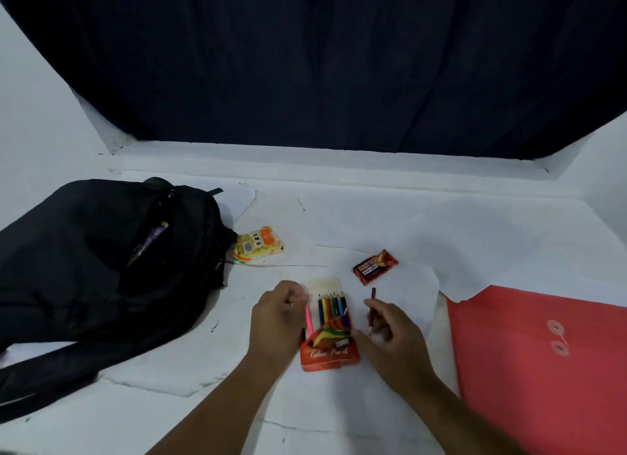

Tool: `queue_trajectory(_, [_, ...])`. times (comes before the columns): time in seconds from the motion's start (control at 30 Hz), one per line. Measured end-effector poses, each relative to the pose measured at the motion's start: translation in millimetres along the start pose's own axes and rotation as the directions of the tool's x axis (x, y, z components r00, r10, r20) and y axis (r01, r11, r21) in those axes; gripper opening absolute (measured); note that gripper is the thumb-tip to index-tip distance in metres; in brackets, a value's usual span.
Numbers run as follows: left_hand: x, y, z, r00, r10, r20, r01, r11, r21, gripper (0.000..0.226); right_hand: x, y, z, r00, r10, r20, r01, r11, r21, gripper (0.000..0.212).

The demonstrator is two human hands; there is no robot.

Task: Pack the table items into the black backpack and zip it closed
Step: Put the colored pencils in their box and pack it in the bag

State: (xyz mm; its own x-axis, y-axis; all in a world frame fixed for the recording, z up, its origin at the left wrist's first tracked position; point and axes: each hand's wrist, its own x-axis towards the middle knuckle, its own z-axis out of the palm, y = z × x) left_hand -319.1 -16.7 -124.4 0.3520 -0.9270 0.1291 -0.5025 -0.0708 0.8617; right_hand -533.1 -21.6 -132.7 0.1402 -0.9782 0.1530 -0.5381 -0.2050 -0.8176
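The black backpack (101, 261) lies on the white table at the left, its zip open with something purple inside. A red colour pencil box (330, 339) lies open in front of me with several pencils sticking out. My left hand (280, 319) pinches a pink pencil (308, 319) at the box's left side. My right hand (390, 332) grips a dark red pencil (372, 308) just right of the box. A yellow snack packet (258, 246) lies beside the backpack. A brown chocolate bar (375, 267) lies beyond the box. A red envelope folder (543, 363) is at the right.
White paper sheets cover the table (441, 224). A dark curtain (322, 64) hangs behind a white ledge at the back. A backpack strap (44, 383) trails toward the near left edge.
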Motion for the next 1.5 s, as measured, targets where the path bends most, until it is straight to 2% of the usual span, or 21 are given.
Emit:
queue_trajectory(0.1, [-3,-9,8,0.998,0.019,-0.057,-0.018,1.0,0.012,0.003,2,0,3,0.999,-0.011,0.044,0.013,0.999,-0.047,0.054])
queue_trajectory(0.27, [-3,-11,12,0.988,0.144,-0.05,-0.139,0.986,0.097,0.018,3,5,6,0.998,0.008,0.067,-0.003,0.997,-0.071,0.059])
queue_trajectory(0.37, [-2,-14,13,0.977,0.214,-0.007,-0.207,0.954,0.215,0.029,4,7,8,0.998,0.021,0.062,-0.018,0.998,-0.062,0.061])
queue_trajectory(0.63, [6,-25,14,0.952,0.29,0.093,-0.304,0.889,0.343,0.05,3,7,11,0.998,0.041,0.05,-0.04,0.999,-0.016,0.056])
queue_trajectory(0.73, [7,-27,17,0.958,0.274,0.085,-0.286,0.895,0.343,0.053,3,8,12,0.999,0.022,0.044,-0.021,0.999,-0.026,0.055])
queue_trajectory(0.9, [6,-33,19,0.961,0.271,0.049,-0.275,0.928,0.25,0.025,3,9,12,0.998,0.024,0.056,-0.023,1.0,-0.021,0.055])
queue_trajectory(1.1, [5,-31,19,0.966,0.253,0.055,-0.259,0.931,0.259,0.03,2,8,9,0.997,0.024,0.067,-0.024,1.0,-0.003,0.042])
queue_trajectory(1.17, [4,-28,18,0.977,0.214,0.012,-0.211,0.947,0.242,0.034,1,8,7,0.999,0.005,0.042,-0.005,1.0,0.006,0.035])
queue_trajectory(1.27, [7,-32,19,0.978,0.203,-0.037,-0.18,0.927,0.33,0.038,-1,11,8,0.999,-0.039,-0.038,0.039,0.999,-0.003,0.028])
queue_trajectory(1.37, [7,-31,19,0.994,0.108,-0.009,-0.099,0.944,0.315,0.04,-2,15,7,0.979,-0.138,-0.151,0.141,0.99,0.008,0.039])
queue_trajectory(1.43, [6,-27,19,0.998,0.063,0.004,-0.061,0.957,0.284,0.044,1,13,2,0.977,-0.051,-0.205,0.072,0.993,0.096,0.025])
queue_trajectory(1.5, [4,-24,17,0.997,0.07,0.024,-0.074,0.951,0.3,0.046,7,9,-4,0.957,0.192,-0.216,-0.101,0.923,0.371,0.014])
